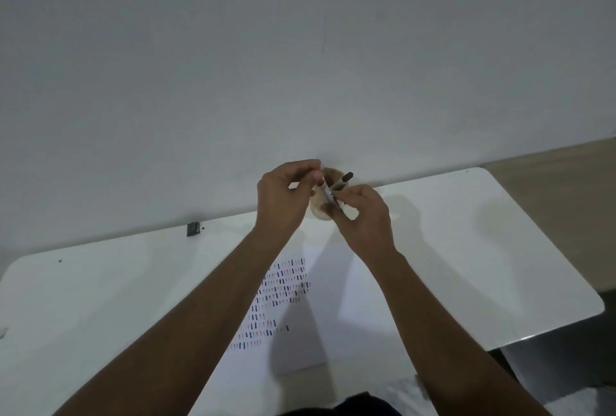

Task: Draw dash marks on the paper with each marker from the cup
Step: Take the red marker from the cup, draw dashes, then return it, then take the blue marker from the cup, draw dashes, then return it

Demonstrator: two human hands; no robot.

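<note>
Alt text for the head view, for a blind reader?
Both hands, left hand and right hand, hold a marker above a tan cup on a white table. Nearer lies paper with rows of dashes.

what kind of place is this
Probably a plain indoor desk or study spot: a white table pushed against a bare wall, with a paper of dash marks and a cup of markers.

Dim, soft, slightly blurred; faint shadows, wide-angle edge bending.
</note>
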